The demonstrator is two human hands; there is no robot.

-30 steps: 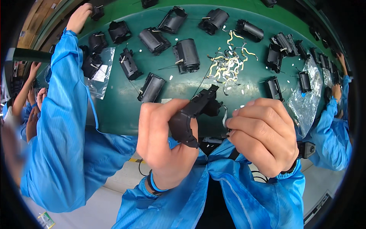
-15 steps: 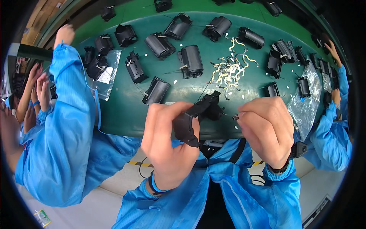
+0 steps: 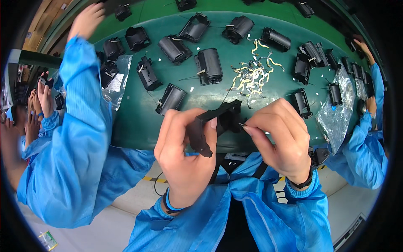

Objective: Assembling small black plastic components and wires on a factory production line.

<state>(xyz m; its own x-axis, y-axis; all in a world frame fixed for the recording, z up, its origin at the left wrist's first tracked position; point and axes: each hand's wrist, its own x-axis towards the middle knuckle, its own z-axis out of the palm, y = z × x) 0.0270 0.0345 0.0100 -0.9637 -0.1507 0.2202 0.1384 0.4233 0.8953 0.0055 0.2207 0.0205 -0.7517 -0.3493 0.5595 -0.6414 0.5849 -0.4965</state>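
In front of me, my left hand (image 3: 184, 157) is closed around a black plastic housing (image 3: 229, 114), tilted above the near edge of the green table (image 3: 138, 134). A thin dark wire rises from its top. My right hand (image 3: 282, 140) pinches a small dark piece (image 3: 242, 124) between thumb and forefinger, right at the housing's right side. Whether that piece touches the housing or sits in it, I cannot tell. Just beyond my hands lies a heap of short cream-and-black wire leads (image 3: 252, 79).
Several similar black housings, one of them (image 3: 209, 66) in the middle, lie around the table. Clear plastic bags (image 3: 119, 77) (image 3: 336, 113) rest at left and right. A co-worker's blue sleeve (image 3: 79, 109) reaches across on the left; another co-worker's arm (image 3: 375, 113) is at far right.
My right hand has moved left, bringing the small piece up to the housing. My left hand has tilted the housing slightly. The left co-worker's hand has moved up and right.
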